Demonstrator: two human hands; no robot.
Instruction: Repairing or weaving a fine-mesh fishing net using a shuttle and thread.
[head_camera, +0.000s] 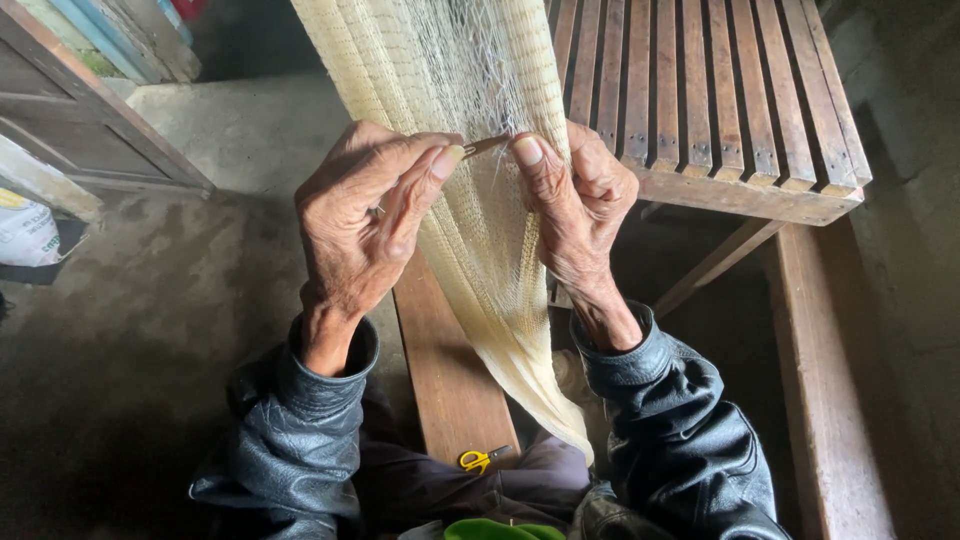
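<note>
Nearest us, yellow scissors (481, 460) lie on the wooden plank (450, 370) by our lap. Above it, our left hand (365, 215) pinches a thin netting needle (486, 146) between thumb and fingers, while our right hand (578, 205) grips the pale fishing net (480, 240), which hangs down from beside the slatted bench (715, 95) toward our lap.

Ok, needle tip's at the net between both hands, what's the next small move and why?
Probably push the needle on through the mesh toward the right hand. The left hand pinches the needle with its tip against the net, and the right hand's thumb and fingers hold the net beside the tip, placed to take it. Which mesh opening it enters is too fine to tell.
</note>
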